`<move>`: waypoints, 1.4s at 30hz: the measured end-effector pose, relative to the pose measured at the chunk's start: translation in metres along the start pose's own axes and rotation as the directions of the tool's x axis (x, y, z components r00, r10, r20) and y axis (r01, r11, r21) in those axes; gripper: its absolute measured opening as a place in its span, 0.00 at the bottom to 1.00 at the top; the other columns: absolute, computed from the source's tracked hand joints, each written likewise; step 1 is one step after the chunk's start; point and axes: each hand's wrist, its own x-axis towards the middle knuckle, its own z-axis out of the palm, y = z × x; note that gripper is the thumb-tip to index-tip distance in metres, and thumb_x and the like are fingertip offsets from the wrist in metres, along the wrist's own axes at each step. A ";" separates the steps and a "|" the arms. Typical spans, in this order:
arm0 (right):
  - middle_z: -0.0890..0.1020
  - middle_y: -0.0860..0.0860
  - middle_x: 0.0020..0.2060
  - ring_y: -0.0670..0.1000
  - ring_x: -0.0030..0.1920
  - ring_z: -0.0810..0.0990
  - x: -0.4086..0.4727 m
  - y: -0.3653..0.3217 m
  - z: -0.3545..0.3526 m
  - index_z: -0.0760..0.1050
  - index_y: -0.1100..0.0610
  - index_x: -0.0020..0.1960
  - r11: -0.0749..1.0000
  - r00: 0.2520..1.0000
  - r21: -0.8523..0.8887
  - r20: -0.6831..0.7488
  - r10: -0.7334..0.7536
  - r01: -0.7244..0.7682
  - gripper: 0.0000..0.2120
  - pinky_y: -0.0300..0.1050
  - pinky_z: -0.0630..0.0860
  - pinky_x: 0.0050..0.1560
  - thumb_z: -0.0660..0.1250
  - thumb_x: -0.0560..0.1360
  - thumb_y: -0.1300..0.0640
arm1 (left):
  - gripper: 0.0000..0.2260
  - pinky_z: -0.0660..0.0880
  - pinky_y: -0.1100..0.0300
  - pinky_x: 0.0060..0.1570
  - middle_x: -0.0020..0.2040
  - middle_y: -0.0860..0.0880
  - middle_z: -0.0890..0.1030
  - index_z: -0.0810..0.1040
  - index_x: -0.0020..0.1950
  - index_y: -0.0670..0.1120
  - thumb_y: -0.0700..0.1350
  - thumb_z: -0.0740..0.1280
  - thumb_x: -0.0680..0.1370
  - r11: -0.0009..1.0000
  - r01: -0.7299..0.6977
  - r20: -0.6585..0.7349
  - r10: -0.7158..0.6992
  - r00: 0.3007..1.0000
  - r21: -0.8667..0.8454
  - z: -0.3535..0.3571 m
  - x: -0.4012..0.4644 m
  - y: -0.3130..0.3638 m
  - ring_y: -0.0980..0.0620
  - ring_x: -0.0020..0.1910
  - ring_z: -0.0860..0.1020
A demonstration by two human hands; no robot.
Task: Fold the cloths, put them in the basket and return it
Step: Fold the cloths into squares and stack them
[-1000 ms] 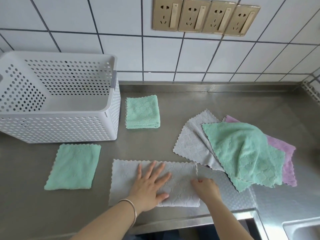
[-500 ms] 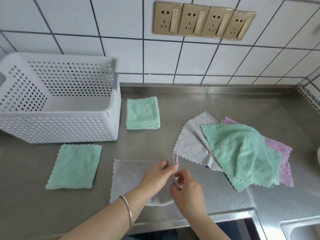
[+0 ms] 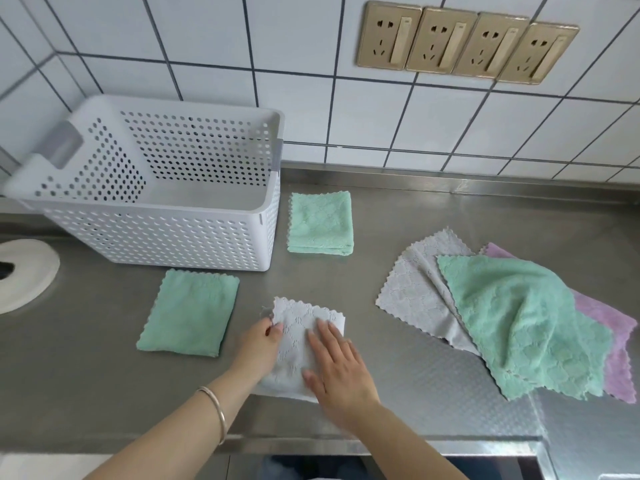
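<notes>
A grey cloth (image 3: pixel 298 327), folded into a small square, lies on the steel counter near its front edge. My left hand (image 3: pixel 259 344) pinches its left edge. My right hand (image 3: pixel 337 365) presses flat on top of it, fingers straight. To the left lies a folded green cloth (image 3: pixel 188 311). Another folded green cloth (image 3: pixel 320 223) sits beside the white perforated basket (image 3: pixel 173 233), which stands empty at the back left. At the right is a loose pile: a grey cloth (image 3: pixel 415 289), a green cloth (image 3: pixel 519 317) and a purple cloth (image 3: pixel 616 341).
A tiled wall with several gold sockets (image 3: pixel 464 43) rises behind the counter (image 3: pixel 433 216). A white round object (image 3: pixel 24 275) sits at the far left. The counter's front edge runs just below my wrists, and a sink corner (image 3: pixel 595 445) shows at the lower right.
The grey cloth went from a long half-fold to a small square, its right end brought over to the left. My right hand now lies flat on it. The view shifted right.
</notes>
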 end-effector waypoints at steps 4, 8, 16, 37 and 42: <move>0.74 0.47 0.66 0.48 0.67 0.64 0.007 -0.001 0.009 0.71 0.50 0.66 0.993 0.997 -0.109 0.057 0.055 -0.048 0.30 0.47 0.76 0.56 0.37 0.79 0.42 | 0.12 0.65 0.57 0.37 0.34 0.49 0.73 0.72 0.41 0.44 0.49 0.58 0.80 0.988 0.033 -0.068 -0.023 0.997 0.149 0.004 0.007 -0.017 0.44 0.40 0.73; 0.73 0.47 0.67 0.52 0.71 0.60 0.009 -0.001 0.019 0.70 0.50 0.67 0.985 0.999 -0.170 0.038 0.024 -0.017 0.25 0.48 0.74 0.62 0.49 0.76 0.41 | 0.10 0.68 0.55 0.39 0.41 0.42 0.79 0.68 0.41 0.45 0.49 0.58 0.80 0.985 0.050 -0.139 -0.027 0.990 0.166 0.010 0.008 -0.027 0.41 0.42 0.76; 0.67 0.50 0.71 0.51 0.76 0.41 0.007 -0.001 0.025 0.63 0.52 0.70 0.975 0.996 -0.223 0.092 0.019 0.002 0.31 0.50 0.47 0.69 0.54 0.72 0.39 | 0.09 0.70 0.53 0.45 0.53 0.39 0.79 0.70 0.55 0.39 0.43 0.56 0.80 0.975 -0.002 -0.162 0.039 0.986 0.222 0.016 0.005 -0.032 0.39 0.52 0.77; 0.76 0.51 0.53 0.53 0.57 0.72 0.012 -0.012 0.005 0.72 0.56 0.56 0.684 0.731 0.267 0.323 0.600 -0.679 0.16 0.48 0.70 0.56 0.59 0.73 0.49 | 0.28 0.71 0.56 0.55 0.58 0.48 0.71 0.73 0.58 0.48 0.65 0.68 0.66 0.924 0.110 -0.299 0.005 0.954 0.366 0.023 -0.020 -0.056 0.47 0.59 0.69; 0.74 0.48 0.36 0.48 0.37 0.74 0.010 -0.023 -0.010 0.67 0.54 0.41 0.588 0.770 0.504 0.327 0.548 -0.633 0.06 0.43 0.72 0.38 0.63 0.73 0.54 | 0.11 0.74 0.53 0.47 0.48 0.49 0.78 0.69 0.51 0.48 0.54 0.63 0.76 0.989 0.070 -0.223 -0.039 0.974 0.133 0.011 -0.027 -0.043 0.43 0.50 0.77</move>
